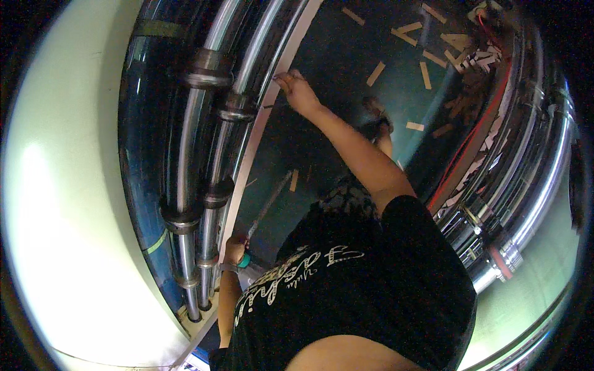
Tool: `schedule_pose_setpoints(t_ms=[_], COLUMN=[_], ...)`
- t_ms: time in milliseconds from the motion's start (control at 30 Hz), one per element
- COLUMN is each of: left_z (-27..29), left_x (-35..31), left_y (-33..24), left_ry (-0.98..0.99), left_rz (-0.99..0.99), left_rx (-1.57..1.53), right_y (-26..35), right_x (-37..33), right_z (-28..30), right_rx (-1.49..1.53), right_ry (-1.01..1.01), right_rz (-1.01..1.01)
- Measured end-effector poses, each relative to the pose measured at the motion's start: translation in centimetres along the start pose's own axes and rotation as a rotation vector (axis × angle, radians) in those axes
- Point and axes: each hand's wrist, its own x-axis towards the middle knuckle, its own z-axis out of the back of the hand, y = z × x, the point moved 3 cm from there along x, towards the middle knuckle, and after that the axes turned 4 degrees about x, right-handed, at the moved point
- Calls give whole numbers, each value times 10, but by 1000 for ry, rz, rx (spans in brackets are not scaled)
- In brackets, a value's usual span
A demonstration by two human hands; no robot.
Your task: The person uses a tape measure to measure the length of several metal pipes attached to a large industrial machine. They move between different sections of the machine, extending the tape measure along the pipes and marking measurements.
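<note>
My right hand [300, 94] reaches out to the far end of a long pale strip-like edge [247, 151]. Its thumb and fingers are pinched together there, and whatever lies between them is too small to make out. Closer to my body, my left hand [235, 251] is closed by the same edge, with a band round the wrist. A small green object [245, 260] shows at its palm side; its kind is unclear. From near that hand a narrow, light, mottled strip [270, 207] runs out across the dark floor.
Shiny metal rollers with dark collars [189, 154] run along the left, beside a big white curved surface [55, 216]. More metal rods [532, 185] and a red cable [473, 133] line the right. Several tan strips [375, 73] lie scattered on the dark floor [334, 62].
</note>
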Motion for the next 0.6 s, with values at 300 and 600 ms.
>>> schedule_pose_setpoints(t_ms=[300,600], left_z=[-32,-60], left_x=[-12,-19], left_y=[37,64], left_ry=[14,-57], left_rz=[277,18], left_rx=[-398,-106], right_y=[64,70], right_x=[77,83], right_z=[-32,-41], right_rx=[954,1207], right_ry=[35,-204], right_rz=[-491,-679])
